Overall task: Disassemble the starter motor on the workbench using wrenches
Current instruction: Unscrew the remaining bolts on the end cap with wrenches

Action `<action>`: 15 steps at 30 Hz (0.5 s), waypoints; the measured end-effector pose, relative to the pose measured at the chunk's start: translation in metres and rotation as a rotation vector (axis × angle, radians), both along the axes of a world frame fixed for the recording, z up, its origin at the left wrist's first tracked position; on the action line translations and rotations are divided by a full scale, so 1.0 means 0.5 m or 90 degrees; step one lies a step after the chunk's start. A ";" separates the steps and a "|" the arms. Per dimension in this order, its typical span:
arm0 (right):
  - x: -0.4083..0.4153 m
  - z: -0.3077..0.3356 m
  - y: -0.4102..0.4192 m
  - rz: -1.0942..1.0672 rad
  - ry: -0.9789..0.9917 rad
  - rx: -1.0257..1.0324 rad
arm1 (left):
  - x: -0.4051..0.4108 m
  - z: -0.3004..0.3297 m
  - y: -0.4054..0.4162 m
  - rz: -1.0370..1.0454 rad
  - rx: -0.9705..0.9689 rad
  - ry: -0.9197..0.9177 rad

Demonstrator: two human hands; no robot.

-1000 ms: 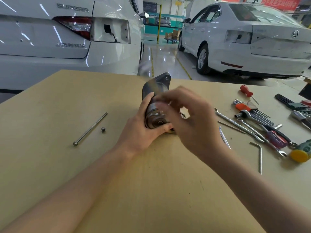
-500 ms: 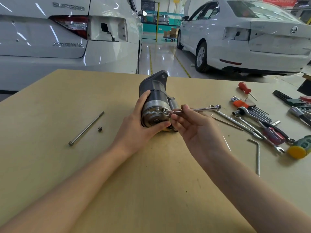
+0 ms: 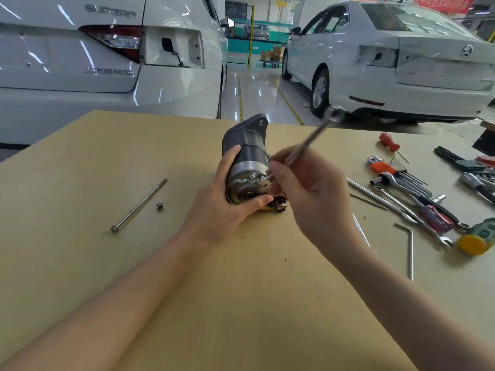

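The wrench (image 3: 308, 144) is pinched in the right hand (image 3: 313, 191) and has been swung from lying level to the right half a second ago to pointing up and away, blurred; the bolt on the end cap is judged to be turning loose. The motor (image 3: 247, 162) is gripped by the left hand (image 3: 227, 204) mid-bench (image 3: 80, 156), unmoved. A long bolt (image 3: 139, 205) and nut (image 3: 160, 206) lie left.

The counter (image 3: 80, 263) is plain tan. The starter motor (image 3: 247, 162) is dark grey with a silver end cap. One screwdriver (image 3: 389, 142) has a red handle; the cars (image 3: 401, 62) are white.
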State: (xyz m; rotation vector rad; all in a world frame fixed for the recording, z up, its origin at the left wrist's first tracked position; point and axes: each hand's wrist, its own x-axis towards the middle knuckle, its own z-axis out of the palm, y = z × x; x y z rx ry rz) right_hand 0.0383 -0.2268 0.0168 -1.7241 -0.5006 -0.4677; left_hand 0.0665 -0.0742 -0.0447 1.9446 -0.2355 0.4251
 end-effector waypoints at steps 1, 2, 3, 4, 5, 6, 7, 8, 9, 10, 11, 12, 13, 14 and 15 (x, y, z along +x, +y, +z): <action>0.002 0.008 0.006 0.001 -0.058 -0.084 | 0.001 -0.001 0.001 0.003 0.004 0.001; 0.004 0.015 0.014 -0.008 -0.120 -0.169 | 0.002 -0.002 0.002 0.003 0.011 0.000; 0.006 0.020 0.024 -0.021 -0.178 -0.254 | 0.004 -0.003 0.004 0.006 0.022 0.001; 0.007 0.024 0.033 -0.025 -0.218 -0.332 | 0.006 -0.005 0.006 0.012 0.038 0.002; 0.007 0.024 0.041 -0.022 -0.241 -0.406 | 0.009 -0.006 0.008 0.018 0.065 0.000; 0.007 0.021 0.047 -0.020 -0.267 -0.490 | 0.012 -0.006 0.007 0.017 0.097 -0.005; 0.005 0.017 0.051 -0.024 -0.299 -0.576 | 0.014 -0.007 0.005 0.013 0.130 -0.011; 0.005 0.012 0.053 -0.026 -0.331 -0.643 | 0.016 -0.007 0.004 0.016 0.160 -0.015; 0.005 0.009 0.051 -0.028 -0.359 -0.687 | 0.018 -0.009 0.005 0.027 0.172 -0.018; 0.006 0.008 0.047 -0.027 -0.380 -0.701 | 0.019 -0.010 0.006 0.037 0.161 -0.022; 0.005 0.006 0.042 -0.022 -0.399 -0.680 | 0.019 -0.011 0.008 0.037 0.136 -0.025; 0.003 0.004 0.036 -0.012 -0.414 -0.616 | 0.017 -0.010 0.008 0.022 0.111 -0.025; 0.000 0.001 0.030 -0.001 -0.413 -0.517 | 0.014 -0.009 0.006 0.001 0.083 -0.022; -0.004 -0.002 0.026 0.011 -0.385 -0.409 | 0.011 -0.009 0.006 -0.020 0.058 -0.022; -0.008 -0.006 0.023 0.020 -0.337 -0.304 | 0.010 -0.008 0.005 -0.025 0.047 -0.025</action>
